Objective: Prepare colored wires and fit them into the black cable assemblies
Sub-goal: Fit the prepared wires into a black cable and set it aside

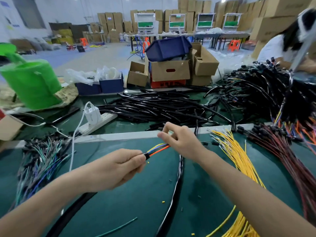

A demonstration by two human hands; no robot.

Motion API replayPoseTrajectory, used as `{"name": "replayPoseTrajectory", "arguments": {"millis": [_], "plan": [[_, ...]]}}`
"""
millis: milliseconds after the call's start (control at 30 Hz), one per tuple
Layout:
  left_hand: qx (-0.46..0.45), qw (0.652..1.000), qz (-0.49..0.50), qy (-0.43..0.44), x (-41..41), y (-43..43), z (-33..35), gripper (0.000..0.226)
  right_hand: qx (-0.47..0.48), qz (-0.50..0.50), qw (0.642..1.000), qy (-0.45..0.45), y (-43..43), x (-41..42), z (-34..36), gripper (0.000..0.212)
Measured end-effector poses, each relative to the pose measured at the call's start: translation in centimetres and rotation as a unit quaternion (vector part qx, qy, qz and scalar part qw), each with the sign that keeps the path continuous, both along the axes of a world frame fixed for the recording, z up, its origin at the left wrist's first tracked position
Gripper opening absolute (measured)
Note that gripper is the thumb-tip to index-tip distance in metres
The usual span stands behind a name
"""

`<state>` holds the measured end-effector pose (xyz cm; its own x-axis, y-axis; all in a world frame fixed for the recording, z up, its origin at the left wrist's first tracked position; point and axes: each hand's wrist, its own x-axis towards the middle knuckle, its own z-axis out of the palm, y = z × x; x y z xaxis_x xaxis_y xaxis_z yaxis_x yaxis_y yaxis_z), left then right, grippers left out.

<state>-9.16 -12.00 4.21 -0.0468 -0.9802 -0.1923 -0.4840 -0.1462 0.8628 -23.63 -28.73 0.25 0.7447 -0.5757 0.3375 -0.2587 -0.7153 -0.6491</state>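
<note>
My left hand (116,168) grips the end of a black cable sleeve (146,156); the sleeve runs back under my palm and down to the lower left. A small bundle of coloured wires (159,148), yellow, blue and orange, comes out of the sleeve end. My right hand (179,142) holds the far end of that bundle, with thumb and forefinger raised in a pinch above it. A second black cable (174,194) lies on the green mat between my forearms.
Yellow wires (239,159) fan out on the right, red-brown wires (283,151) beyond them, green and blue wires (39,161) on the left. Black sleeves (153,106) are piled behind the mat's edge. A white power strip (97,122) and green bag (32,82) stand left. Another person (280,47) works at far right.
</note>
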Motion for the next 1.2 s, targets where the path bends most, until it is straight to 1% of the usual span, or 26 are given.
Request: {"name": "replayPoseTrajectory", "arguments": {"millis": [33, 100, 133, 167, 200, 233, 267, 333, 400, 467, 533, 567, 667, 733, 800, 900, 1000, 1067, 1133, 1200], "plan": [[0.003, 1.000, -0.003, -0.021, 0.1, -0.2, 0.1, 0.034, -0.047, 0.015, 0.999, 0.004, 0.6, 0.4, 0.7, 0.034], [-0.010, 0.999, -0.001, -0.045, -0.1, -0.5, 0.1, 0.033, -0.134, 0.058, 0.989, 0.007, 2.8, 1.4, 1.8, 0.044], [-0.025, 0.998, 0.002, -0.049, -0.3, -0.6, 0.2, 0.033, -0.148, 0.082, 0.986, 0.001, 3.8, 1.5, 2.1, 0.051], [-0.044, 0.997, 0.003, -0.057, -0.5, -0.6, 0.3, 0.033, -0.133, 0.104, 0.985, -0.017, 4.4, 1.4, 2.3, 0.060], [-0.063, 0.996, 0.001, -0.069, -0.7, -0.6, 0.4, 0.034, -0.096, 0.115, 0.988, -0.037, 4.5, 1.0, 2.3, 0.069], [-0.079, 0.994, -0.002, -0.074, -0.8, -0.4, 0.5, 0.036, -0.054, 0.112, 0.991, -0.049, 4.2, 0.5, 2.2, 0.076], [-0.084, 0.995, 0.004, -0.061, -0.7, -0.3, 0.5, 0.038, -0.020, 0.090, 0.995, -0.042, 3.6, -0.1, 2.0, 0.078], [-0.078, 0.996, 0.014, -0.044, -0.7, 0.0, 0.3, 0.039, 0.020, 0.028, 0.999, 0.027, 2.8, -1.2, 1.5, 0.076], [-0.070, 0.995, 0.011, -0.068, -0.7, -0.1, -0.1, 0.037, -0.003, -0.010, 0.995, 0.098, 2.8, -1.9, 0.9, 0.071], [-0.052, 0.996, -0.002, -0.074, -0.9, -0.2, -0.4, 0.035, -0.091, -0.020, 0.985, 0.148, 3.1, -2.8, 1.3, 0.069], [-0.042, 0.996, -0.016, -0.080, -1.1, -0.3, -0.6, 0.034, -0.207, -0.015, 0.958, 0.200, 3.1, -3.9, 2.4, 0.073], [-0.044, 0.996, -0.019, -0.080, -1.2, -0.4, -0.5, 0.034, -0.248, -0.004, 0.944, 0.220, 3.0, -4.4, 3.2, 0.073], [-0.058, 0.996, -0.030, -0.064, -1.5, -0.7, -0.4, 0.039, -0.312, 0.054, 0.917, 0.243, 2.8, -5.6, 4.8, 0.063], [-0.044, 0.998, -0.039, -0.027, -1.7, -0.8, -0.1, 0.035, -0.315, 0.093, 0.915, 0.234, 3.1, -6.3, 5.8, 0.062], [-0.009, 0.998, -0.048, 0.026, -1.8, -1.0, 0.1, 0.038, -0.293, 0.115, 0.923, 0.223, 3.4, -7.0, 6.3, 0.056], [0.043, 0.994, -0.052, 0.091, -1.6, -1.3, 0.1, 0.046, -0.285, 0.120, 0.920, 0.241, 3.4, -7.2, 6.0, 0.049], [0.063, 0.990, -0.045, 0.116, -1.6, -1.8, -0.1, 0.044, -0.248, 0.109, 0.928, 0.257, 3.5, -7.0, 5.4, 0.035], [0.073, 0.987, -0.042, 0.139, -1.6, -2.0, -0.2, 0.042, -0.229, 0.109, 0.934, 0.253, 3.8, -6.9, 5.3, 0.035], [0.085, 0.981, -0.042, 0.172, -1.7, -2.1, -0.3, 0.039, -0.236, 0.106, 0.934, 0.247, 4.1, -6.9, 5.4, 0.039], [0.092, 0.976, -0.039, 0.192, -2.1, -2.0, -0.5, 0.037, -0.222, 0.105, 0.941, 0.233, 4.4, -7.0, 5.6, 0.041]]}}
